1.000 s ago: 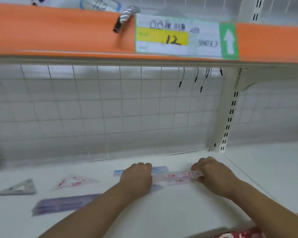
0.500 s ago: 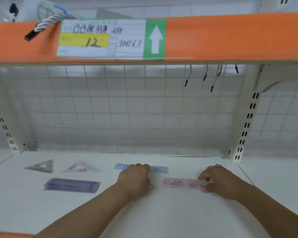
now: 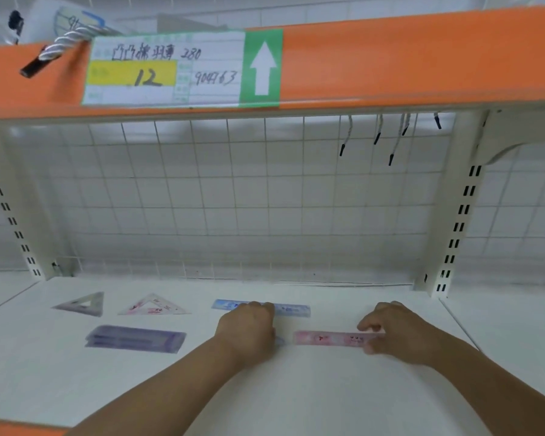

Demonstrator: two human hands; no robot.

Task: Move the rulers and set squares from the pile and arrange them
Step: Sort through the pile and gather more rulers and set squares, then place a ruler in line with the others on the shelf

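Left hand (image 3: 246, 332): fingers curled, tips down on the middle of the blue ruler (image 3: 291, 309). I could not tell if it gripped or only pressed. Right hand (image 3: 397, 335): thumb and fingers pinched the right end of the pink ruler (image 3: 331, 338), which lay flat between my hands, nearer me than the blue one.

Risks, as I judged them:
- Held by one end only, the pink ruler could pivot on the smooth shelf (image 3: 296, 388) and end up skewed.
- My left knuckles could nudge the blue ruler out of line.

Containers: no box or tray seen, only the shelf bay. Left of my left hand it held the purple pile (image 3: 136, 338), and beyond that a grey set square (image 3: 82, 305) and a pink set square (image 3: 153, 306), all apart.
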